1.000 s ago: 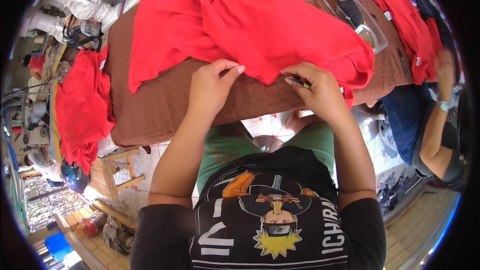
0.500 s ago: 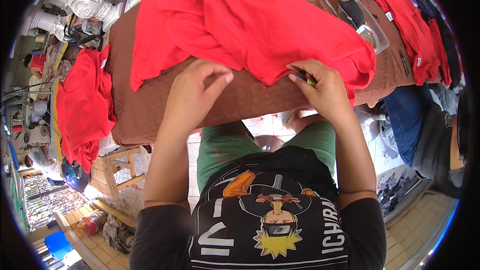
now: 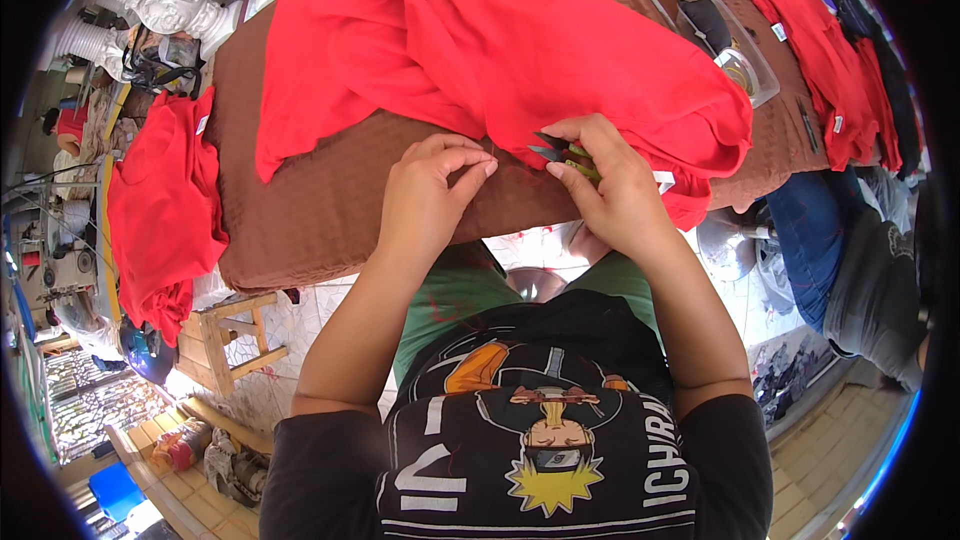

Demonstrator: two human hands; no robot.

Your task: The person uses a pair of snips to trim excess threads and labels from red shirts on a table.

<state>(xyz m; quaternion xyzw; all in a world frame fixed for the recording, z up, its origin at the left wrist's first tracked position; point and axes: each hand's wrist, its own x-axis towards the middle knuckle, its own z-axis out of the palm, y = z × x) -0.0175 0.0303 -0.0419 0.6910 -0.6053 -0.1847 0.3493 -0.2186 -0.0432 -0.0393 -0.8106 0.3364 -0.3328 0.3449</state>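
Brings the left hand (image 3: 432, 185) rightward and the right hand (image 3: 612, 178) leftward since half a second ago, closer together now at the near edge of the red cloth (image 3: 430, 50). Holds the left thumb and fingertips pinched together just in front of that edge; cannot make out for certain the contents of the pinch. Grips small snips (image 3: 578, 155) in the right hand, clamped around the yellow-green handle, with dark blades spread and pointing toward the left hand; cannot tell of any touch between blades and red cloth. Has the red cloth lying in loose folds across the brown-covered table (image 3: 300, 215), with a white tag (image 3: 663, 181) at the near edge, beside the right hand. Shows, right of the red cloth, a clear plastic box (image 3: 766, 90) and, farther right, more red clothing (image 3: 815, 50); to the left of the red cloth, another red garment (image 3: 165, 210), with a wooden stool (image 3: 208, 345) nearby; past the far left side of the red cloth, white sculpted figures (image 3: 172, 5).
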